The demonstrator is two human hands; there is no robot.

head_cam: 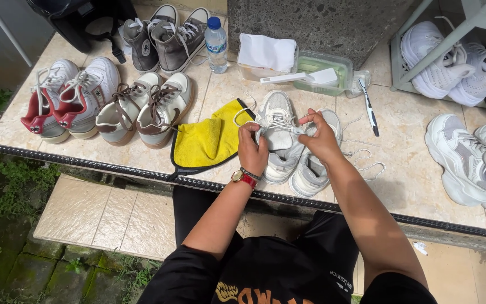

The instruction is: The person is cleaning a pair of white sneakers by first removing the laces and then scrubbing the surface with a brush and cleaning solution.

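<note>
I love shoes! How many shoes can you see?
12: two red-white, two brown-laced, two grey high-tops, two under the hands, two at right, two on the rack. More may be hidden.

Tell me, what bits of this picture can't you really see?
Head view only:
- Lace ends on the light sneaker: covered by the left hand and right hand.
- Second sneaker: its top hidden under the right hand.
- Green tub contents: hidden by the white brush and the tub's wall.
- Dark bag: cut off by the top edge.
</note>
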